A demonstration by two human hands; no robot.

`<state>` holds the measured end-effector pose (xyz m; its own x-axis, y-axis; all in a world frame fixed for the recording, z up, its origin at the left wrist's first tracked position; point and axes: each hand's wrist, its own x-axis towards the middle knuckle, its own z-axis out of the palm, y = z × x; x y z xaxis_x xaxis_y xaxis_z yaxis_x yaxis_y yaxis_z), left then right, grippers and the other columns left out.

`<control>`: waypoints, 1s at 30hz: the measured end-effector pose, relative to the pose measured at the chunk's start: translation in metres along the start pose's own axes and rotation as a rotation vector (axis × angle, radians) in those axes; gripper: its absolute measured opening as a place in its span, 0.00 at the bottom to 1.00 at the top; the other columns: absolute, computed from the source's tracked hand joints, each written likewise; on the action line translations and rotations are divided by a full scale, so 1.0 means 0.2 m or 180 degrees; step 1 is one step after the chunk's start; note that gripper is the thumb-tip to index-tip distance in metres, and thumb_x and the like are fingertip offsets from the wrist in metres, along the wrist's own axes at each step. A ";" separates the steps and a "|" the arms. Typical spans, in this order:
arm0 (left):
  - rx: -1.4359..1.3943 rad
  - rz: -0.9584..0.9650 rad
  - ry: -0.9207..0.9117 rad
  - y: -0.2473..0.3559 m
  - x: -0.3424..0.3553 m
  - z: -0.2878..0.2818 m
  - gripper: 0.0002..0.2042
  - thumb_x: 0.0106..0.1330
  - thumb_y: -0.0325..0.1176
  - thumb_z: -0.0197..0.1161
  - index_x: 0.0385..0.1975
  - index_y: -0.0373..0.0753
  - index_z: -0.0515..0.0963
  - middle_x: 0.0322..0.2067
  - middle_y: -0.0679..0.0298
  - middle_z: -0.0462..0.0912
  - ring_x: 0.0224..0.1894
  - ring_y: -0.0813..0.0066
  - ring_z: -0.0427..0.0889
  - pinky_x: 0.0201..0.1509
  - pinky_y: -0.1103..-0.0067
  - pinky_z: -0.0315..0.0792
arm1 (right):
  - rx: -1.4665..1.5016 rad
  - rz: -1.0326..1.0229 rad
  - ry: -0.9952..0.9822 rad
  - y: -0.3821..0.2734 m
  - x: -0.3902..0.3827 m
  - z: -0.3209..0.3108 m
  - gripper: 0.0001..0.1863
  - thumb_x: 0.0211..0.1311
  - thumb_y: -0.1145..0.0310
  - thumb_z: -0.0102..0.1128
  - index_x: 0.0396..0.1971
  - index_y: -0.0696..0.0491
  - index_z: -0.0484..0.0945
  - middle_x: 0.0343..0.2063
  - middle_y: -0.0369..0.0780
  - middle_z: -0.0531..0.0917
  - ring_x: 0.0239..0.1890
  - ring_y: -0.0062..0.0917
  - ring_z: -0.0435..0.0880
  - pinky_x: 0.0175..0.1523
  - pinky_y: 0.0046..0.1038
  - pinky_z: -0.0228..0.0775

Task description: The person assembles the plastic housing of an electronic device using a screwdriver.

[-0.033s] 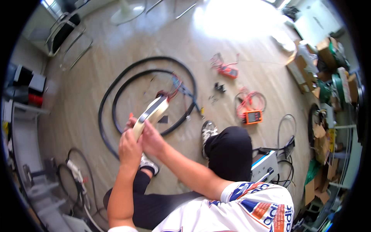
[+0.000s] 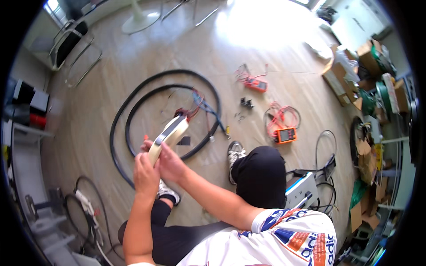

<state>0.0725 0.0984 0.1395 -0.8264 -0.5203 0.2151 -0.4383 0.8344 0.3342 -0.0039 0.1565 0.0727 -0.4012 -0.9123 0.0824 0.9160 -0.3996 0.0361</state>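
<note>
Both hands are closed around a long cream housing with a dark grey strip (image 2: 171,132), which looks like a charging connector handle. My left hand (image 2: 146,172) wraps its near end, and my right hand (image 2: 172,163) grips its right side, fingers close to the left ones. The housing tilts away from me; dark red wiring (image 2: 182,112) shows at its far end. A thick black cable (image 2: 116,111) lies coiled on the floor around and beyond it, with blue and red inner wires (image 2: 199,101) spread out. Something small and orange (image 2: 146,137) shows just past my left fingers; I cannot tell whether it is held.
An orange multimeter (image 2: 286,135) with red leads and a red meter (image 2: 256,84) lie ahead right, near small black parts (image 2: 246,103). A grey box (image 2: 300,190) stands by my right knee. Cartons (image 2: 339,84) line the right side; a white plug with cable (image 2: 84,201) lies left.
The floor and objects sit slightly further left in the view. My hands keep the same grip on the housing.
</note>
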 end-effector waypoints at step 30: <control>-0.2780 -0.1103 -0.1297 -0.33 0.06 -0.02 0.12 0.62 0.28 0.58 0.44 0.30 0.73 0.28 0.62 0.81 0.30 0.78 0.79 0.33 0.78 0.75 | -0.1105 0.1025 0.1286 0.05 -0.09 0.17 0.13 0.69 0.62 0.51 0.43 0.56 0.75 0.36 0.39 0.80 0.37 0.27 0.79 0.49 0.32 0.72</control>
<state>0.0933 0.0357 0.1233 -0.8320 -0.4704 -0.2941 -0.3999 0.1412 0.9056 0.0118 0.1721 0.1054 -0.1352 -0.9267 -0.3507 0.9648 -0.0426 -0.2594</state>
